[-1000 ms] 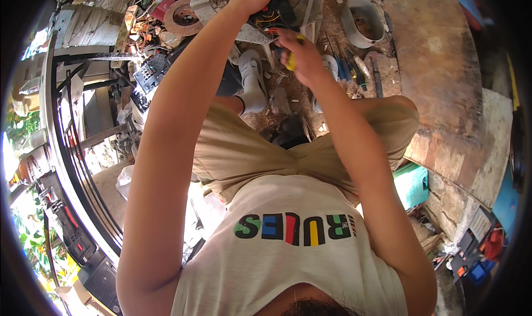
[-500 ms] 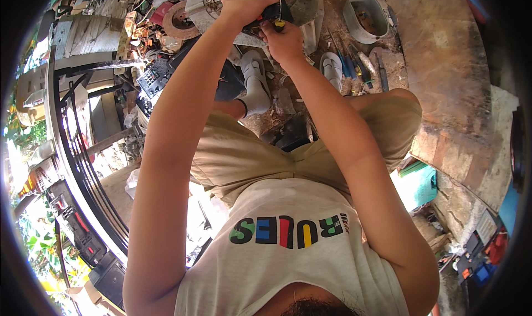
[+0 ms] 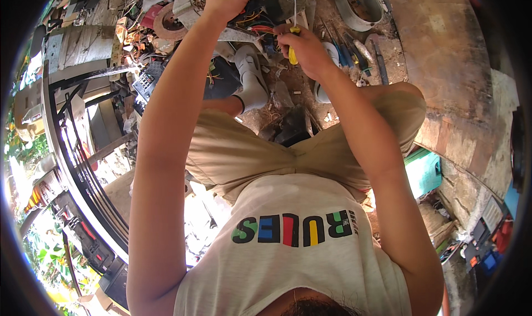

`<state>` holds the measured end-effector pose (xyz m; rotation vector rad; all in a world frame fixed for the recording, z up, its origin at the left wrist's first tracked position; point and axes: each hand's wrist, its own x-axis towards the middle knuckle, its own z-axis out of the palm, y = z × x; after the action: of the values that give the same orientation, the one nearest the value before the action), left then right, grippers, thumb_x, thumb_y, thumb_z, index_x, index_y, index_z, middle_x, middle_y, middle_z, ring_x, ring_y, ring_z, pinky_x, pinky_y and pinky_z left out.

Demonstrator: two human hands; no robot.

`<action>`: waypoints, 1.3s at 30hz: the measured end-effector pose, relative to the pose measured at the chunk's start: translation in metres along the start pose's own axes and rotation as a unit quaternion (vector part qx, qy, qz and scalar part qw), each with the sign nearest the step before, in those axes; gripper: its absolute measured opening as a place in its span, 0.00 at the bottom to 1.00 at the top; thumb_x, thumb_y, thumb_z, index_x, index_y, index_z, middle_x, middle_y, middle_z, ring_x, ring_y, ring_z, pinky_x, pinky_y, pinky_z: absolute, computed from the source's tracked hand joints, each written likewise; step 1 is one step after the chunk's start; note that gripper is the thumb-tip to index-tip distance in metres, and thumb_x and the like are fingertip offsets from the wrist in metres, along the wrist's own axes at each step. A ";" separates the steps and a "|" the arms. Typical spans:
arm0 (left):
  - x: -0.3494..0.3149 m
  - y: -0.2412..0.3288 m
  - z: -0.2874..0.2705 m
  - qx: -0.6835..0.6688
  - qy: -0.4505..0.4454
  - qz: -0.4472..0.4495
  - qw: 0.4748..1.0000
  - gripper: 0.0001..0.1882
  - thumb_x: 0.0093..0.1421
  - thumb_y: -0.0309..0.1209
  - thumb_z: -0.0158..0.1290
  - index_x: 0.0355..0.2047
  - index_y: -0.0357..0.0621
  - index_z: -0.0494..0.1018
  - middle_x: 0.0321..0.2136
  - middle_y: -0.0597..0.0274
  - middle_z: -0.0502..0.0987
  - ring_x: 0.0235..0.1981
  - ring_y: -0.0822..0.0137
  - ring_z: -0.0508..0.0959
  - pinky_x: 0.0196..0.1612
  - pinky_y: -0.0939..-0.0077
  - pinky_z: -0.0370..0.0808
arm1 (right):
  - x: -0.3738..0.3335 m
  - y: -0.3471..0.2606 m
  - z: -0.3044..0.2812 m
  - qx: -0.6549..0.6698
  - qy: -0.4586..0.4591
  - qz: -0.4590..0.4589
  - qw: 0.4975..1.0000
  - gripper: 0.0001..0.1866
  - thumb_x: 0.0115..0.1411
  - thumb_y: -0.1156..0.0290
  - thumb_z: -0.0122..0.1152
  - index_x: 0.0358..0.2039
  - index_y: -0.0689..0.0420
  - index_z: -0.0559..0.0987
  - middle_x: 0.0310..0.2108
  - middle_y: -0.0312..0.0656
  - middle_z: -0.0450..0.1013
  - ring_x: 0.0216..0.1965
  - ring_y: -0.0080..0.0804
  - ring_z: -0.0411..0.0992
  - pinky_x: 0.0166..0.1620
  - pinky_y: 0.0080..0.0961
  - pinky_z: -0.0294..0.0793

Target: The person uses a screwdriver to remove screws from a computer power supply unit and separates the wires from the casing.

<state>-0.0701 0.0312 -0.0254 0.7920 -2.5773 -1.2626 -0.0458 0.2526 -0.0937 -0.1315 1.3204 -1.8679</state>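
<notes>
One right hand (image 3: 311, 53), fingers clamped round the yellow handle of a screwdriver (image 3: 293, 54); shaft points away from the person, runs up to the top edge, tip out of view. Left hand (image 3: 226, 4) at top edge, thumb spread apart from the fingers, beside/over a black device (image 3: 271, 4); some fingers cut off, can't tell if it grips or just rests there. Red and other coloured wires (image 3: 259, 28) lie just below the device, between the two hands. Whether the screwdriver touches the device: can't tell.

Further out: white shoes (image 3: 247, 61) on the ground below the hands, one each side. Hand tools (image 3: 354, 61) in a loose row, right of the right shoe. Oval metal tub (image 3: 342, 8) above the tools, some stuff inside, too small to tell. Big stained wooden board (image 3: 438, 50) to the right; teal box (image 3: 425, 173) near its lower end. Rusty disc (image 3: 164, 23) left of the left hand, among mixed scrap. Long metal frame (image 3: 52, 116) far left.
</notes>
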 end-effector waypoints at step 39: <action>0.000 -0.007 0.007 0.092 0.044 0.012 0.995 0.72 0.38 0.58 0.71 0.68 0.23 0.42 0.64 0.30 0.59 0.67 0.45 0.61 0.67 0.62 0.60 | 0.032 -0.021 -0.046 -0.076 0.103 -0.230 0.965 0.18 0.69 0.61 0.57 0.48 0.62 0.67 0.40 0.42 0.74 0.38 0.34 0.81 0.43 0.26 0.83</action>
<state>-0.0702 0.0322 -0.0355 0.8268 -2.6503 -0.9715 -0.1024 0.2674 -0.1084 -0.3597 1.6875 -2.2081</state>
